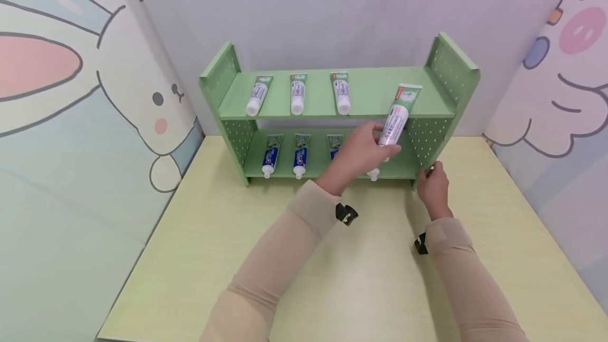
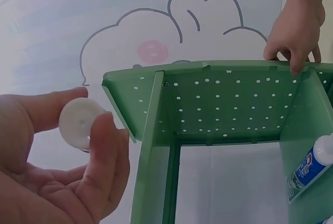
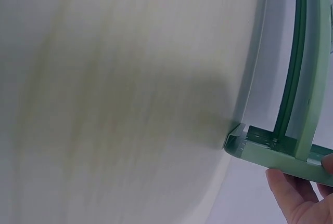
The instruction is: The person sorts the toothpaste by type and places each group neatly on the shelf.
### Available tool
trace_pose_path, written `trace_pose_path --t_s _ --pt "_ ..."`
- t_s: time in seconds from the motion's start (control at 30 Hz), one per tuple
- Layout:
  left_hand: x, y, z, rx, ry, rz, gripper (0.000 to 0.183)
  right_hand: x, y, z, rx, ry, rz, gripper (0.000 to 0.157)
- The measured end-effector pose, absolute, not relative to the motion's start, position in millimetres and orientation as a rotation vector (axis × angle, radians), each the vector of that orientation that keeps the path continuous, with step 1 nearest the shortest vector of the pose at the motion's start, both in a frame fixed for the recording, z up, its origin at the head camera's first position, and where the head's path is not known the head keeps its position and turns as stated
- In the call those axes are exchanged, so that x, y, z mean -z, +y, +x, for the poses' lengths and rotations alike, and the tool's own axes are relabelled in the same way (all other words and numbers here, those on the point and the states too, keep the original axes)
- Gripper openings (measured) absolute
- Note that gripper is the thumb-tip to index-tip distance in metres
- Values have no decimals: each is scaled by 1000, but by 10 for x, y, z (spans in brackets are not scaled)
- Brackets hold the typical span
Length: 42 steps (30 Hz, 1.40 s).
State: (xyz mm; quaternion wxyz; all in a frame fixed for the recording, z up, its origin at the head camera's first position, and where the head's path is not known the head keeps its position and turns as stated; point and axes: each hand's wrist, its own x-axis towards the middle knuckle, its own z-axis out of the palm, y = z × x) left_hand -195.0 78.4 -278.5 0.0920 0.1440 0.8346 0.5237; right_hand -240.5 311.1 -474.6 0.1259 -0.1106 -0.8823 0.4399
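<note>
My left hand [image 1: 362, 153] grips a white-and-green toothpaste tube [image 1: 396, 119] around its cap end, the flat end tilted up and to the right before the upper shelf. In the left wrist view its round white cap [image 2: 80, 123] faces the camera between thumb and fingers. My right hand [image 1: 433, 186] grips the lower front edge of the right side panel of the green rack [image 1: 463, 81]; the right wrist view shows fingers [image 3: 285, 190] at the panel's edge.
Three white-and-green tubes, one a toothpaste tube [image 1: 297, 94], lie on the upper shelf. Several blue toothpaste tubes [image 1: 301, 155] lie on the lower one, partly hidden by my left hand. The rack stands on a pale wooden table [image 1: 228, 257] between cartoon-printed walls [image 1: 142, 94].
</note>
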Motion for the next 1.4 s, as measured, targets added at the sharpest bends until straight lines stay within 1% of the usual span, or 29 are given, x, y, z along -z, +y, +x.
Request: trace_pose_path --t_s 0.1,0.3,0.53,0.6,0.8,1.07,1.4 --pt "2743 818 -2032 -1542 2492 385 53 4741 3121 -2405 -1279 -2573 -318 40" --pt "2645 879 -2136 -1512 2546 344 48 4748 3135 -2420 -1298 -2582 -329 41" --pt "2463 939 -2239 -1330 2703 325 44 4735 3117 -2429 -1309 -2568 -312 41" --pt "2419 956 -2280 -1288 2721 306 40 4740 3124 -2426 -1301 -2569 -319 41" --pt "2336 1006 -2432 -1177 2766 232 21 4761 3128 -2424 -1311 -2584 -334 41" --pt "2322 1061 -2571 -1120 2761 135 17 4753 3097 -2409 -1310 -2572 -329 41" --pt "2290 1167 -2614 -1116 2864 173 31 4770 3098 -2399 -1324 -2565 -310 40"
